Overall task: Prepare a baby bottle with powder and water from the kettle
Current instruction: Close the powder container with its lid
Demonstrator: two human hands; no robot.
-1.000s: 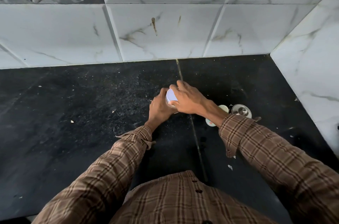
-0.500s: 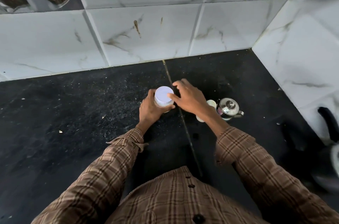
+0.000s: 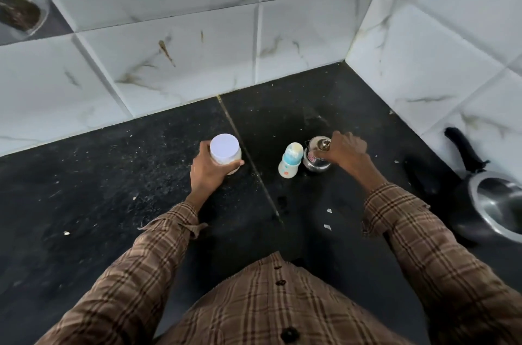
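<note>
bottle [image 3: 290,161] between hands (jar [image 3: 225,153] left, kettle [image 3: 316,156] right)

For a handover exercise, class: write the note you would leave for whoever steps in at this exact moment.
Left hand grips the white-lidded powder jar, standing on the black counter.
Right hand is at the small steel kettle; a firm grip cannot be confirmed.
Baby bottle stands upright between jar and kettle, close beside the kettle.
Done: jar lid is on.
Left: water from the kettle; whether powder is in cannot be told.
</note>
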